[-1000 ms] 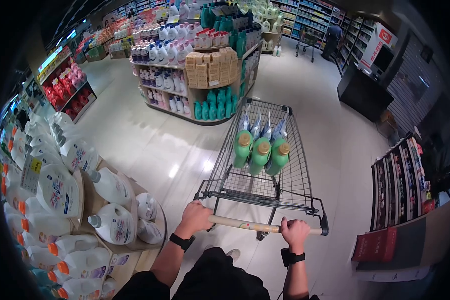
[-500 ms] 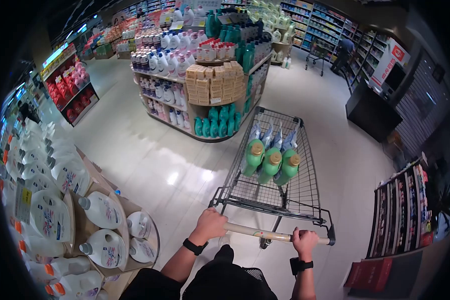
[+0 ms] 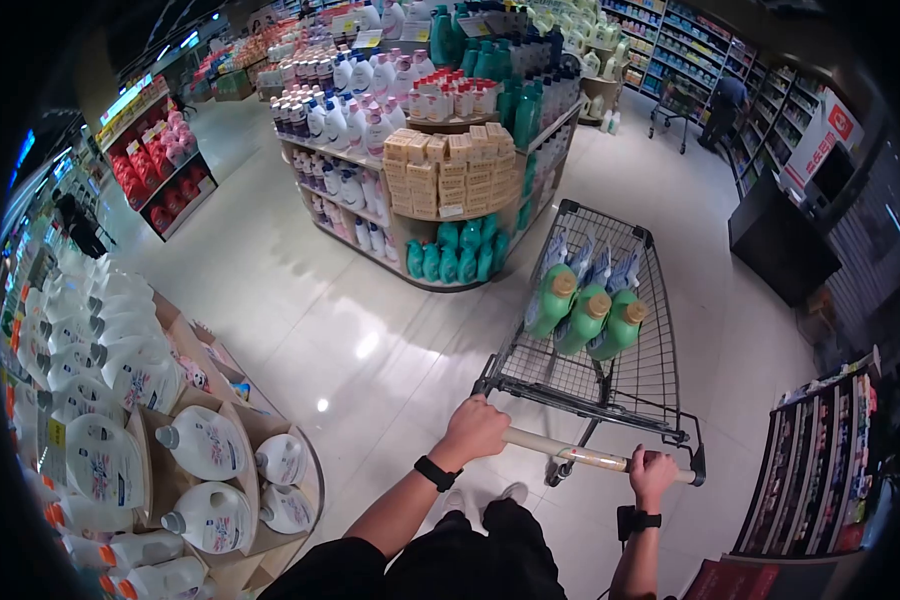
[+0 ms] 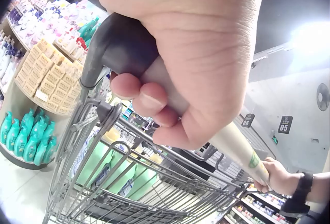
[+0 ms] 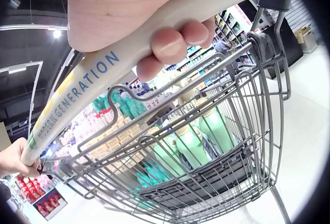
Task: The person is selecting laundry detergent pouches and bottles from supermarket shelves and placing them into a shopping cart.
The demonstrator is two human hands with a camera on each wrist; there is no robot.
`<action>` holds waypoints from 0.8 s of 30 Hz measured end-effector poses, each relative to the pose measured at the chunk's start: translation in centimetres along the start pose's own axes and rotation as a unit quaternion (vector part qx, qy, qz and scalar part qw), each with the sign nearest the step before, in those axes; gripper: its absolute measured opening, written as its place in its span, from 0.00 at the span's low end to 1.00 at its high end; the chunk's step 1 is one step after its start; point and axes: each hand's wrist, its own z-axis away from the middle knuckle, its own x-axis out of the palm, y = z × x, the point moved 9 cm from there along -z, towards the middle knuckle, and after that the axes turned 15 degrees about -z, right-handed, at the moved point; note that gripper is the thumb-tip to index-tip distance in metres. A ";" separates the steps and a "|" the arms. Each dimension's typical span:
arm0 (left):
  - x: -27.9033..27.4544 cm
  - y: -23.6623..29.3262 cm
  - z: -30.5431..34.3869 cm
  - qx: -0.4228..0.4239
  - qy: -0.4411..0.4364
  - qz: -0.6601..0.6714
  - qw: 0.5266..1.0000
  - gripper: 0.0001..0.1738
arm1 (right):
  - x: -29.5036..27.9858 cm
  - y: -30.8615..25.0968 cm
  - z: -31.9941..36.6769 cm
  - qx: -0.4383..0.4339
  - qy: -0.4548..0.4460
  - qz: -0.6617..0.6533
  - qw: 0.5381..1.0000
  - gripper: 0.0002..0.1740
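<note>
Both hands hold the pale handle (image 3: 570, 450) of a wire shopping cart (image 3: 610, 380). My left hand (image 3: 476, 427) grips the handle's left end, its fingers curled round it beside the black end piece (image 4: 129, 44). Toward the right end my right hand (image 3: 652, 474) grips the same bar; the right wrist view shows its fingertips (image 5: 169, 45) coming round beneath, next to blue lettering. In the basket stand three green bottles (image 3: 584, 322) with gold caps. Behind them, at the cart's front, are several blue-and-white packs (image 3: 592, 262).
A rounded display shelf (image 3: 450, 210) with boxes and bottles stands ahead, left of the cart. Nearer on the left, a wooden stand (image 3: 255, 420) carries large white jugs (image 3: 205, 445). A dark counter (image 3: 780, 240) and a low shelf (image 3: 815, 460) line the right. Another person (image 3: 725, 108) stands far ahead.
The cart and both hands have shifted rightward in the head view, and the display shelf ahead looks slightly nearer. Both hands keep their hold on the handle.
</note>
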 end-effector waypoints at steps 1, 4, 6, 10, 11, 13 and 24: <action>0.3 0.0 -1.5 0.007 0.001 -0.001 1.000 0.05 | 0.2 0.7 -1.3 0.005 0.005 0.001 1.000 0.22; 1.4 -0.3 -6.0 0.002 -0.030 -0.008 1.000 0.05 | 0.7 1.9 -5.7 0.000 0.000 0.006 1.000 0.22; 0.9 -0.7 -9.0 -0.015 -0.016 -0.009 1.000 0.05 | 1.0 2.1 -9.0 -0.016 -0.008 -0.015 1.000 0.23; 1.2 -0.1 -13.6 -0.023 -0.052 -0.032 0.998 0.07 | 1.6 4.3 -13.3 -0.026 0.003 -0.020 0.999 0.22; 1.2 -0.1 -15.1 -0.030 -0.060 -0.027 0.997 0.08 | 2.1 5.5 -14.8 0.006 -0.025 -0.023 0.999 0.22; 0.8 0.4 -17.6 -0.030 -0.058 -0.035 0.997 0.07 | 1.9 6.4 -17.5 0.000 -0.027 -0.029 0.999 0.22; 2.9 1.0 -29.9 -0.024 -0.026 -0.069 0.997 0.09 | 3.5 10.9 -29.6 -0.034 -0.032 -0.055 0.997 0.21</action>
